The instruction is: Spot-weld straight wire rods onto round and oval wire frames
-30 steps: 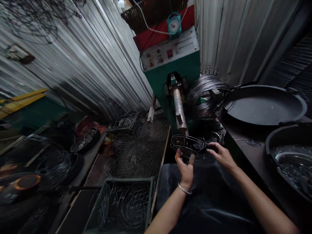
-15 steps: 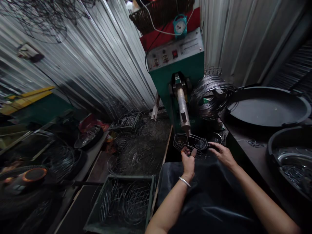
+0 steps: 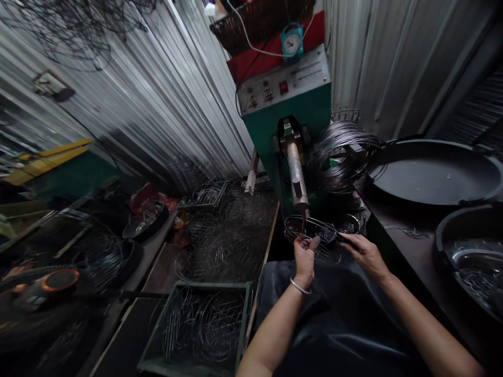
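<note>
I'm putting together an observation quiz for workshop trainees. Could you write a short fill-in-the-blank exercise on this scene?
1. The bracelet is worn on the person's ____ side.
2. In the picture, the wire frame held by the left hand and right hand appears ____ (above/below) the clock.
3. In the picture, the wire coil sits to the ____ of the metal arm.
4. The switch on the green machine is coloured ____.

Missing words: left; below; right; red.
</note>
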`<state>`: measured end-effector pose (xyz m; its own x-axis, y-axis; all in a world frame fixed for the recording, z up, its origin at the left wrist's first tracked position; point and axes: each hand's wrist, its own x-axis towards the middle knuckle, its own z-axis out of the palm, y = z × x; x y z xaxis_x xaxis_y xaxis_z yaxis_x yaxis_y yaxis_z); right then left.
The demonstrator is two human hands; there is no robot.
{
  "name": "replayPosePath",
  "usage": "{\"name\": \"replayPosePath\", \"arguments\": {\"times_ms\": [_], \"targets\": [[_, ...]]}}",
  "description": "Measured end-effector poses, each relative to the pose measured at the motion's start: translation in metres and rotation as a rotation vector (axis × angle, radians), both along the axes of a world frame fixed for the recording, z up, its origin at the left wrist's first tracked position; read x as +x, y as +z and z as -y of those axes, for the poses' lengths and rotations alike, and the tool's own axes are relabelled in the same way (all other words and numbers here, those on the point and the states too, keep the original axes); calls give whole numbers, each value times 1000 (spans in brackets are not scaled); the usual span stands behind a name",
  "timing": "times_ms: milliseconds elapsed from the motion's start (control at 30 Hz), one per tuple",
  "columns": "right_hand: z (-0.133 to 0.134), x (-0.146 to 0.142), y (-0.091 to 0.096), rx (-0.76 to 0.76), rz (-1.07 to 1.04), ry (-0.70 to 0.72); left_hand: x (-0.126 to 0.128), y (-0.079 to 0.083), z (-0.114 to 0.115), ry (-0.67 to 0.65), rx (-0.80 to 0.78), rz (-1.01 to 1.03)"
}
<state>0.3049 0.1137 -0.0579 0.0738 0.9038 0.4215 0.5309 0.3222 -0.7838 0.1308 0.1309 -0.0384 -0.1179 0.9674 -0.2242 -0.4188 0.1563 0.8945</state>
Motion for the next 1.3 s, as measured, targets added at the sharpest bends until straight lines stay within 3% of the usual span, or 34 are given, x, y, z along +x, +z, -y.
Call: {"name": "replayPosePath", "arguments": {"times_ms": [300,533,767,933,1100,1300], "targets": [[23,-25,7,50,92,49,-24,-5,21,50,-22,140],[41,-50,30,156,226,76,-48,11,51,61,-22,198],[47,-54,46,211,291,58,-49,20,75,82,-74,242],[45,-54,51,186,227,57,-44,31,73,97,-120,217],[50,-53,59,144,184,73,-40,40,64,146,-55,205],[48,-51,76,102,117,15,-35,34,68,141,85,-70]]}}
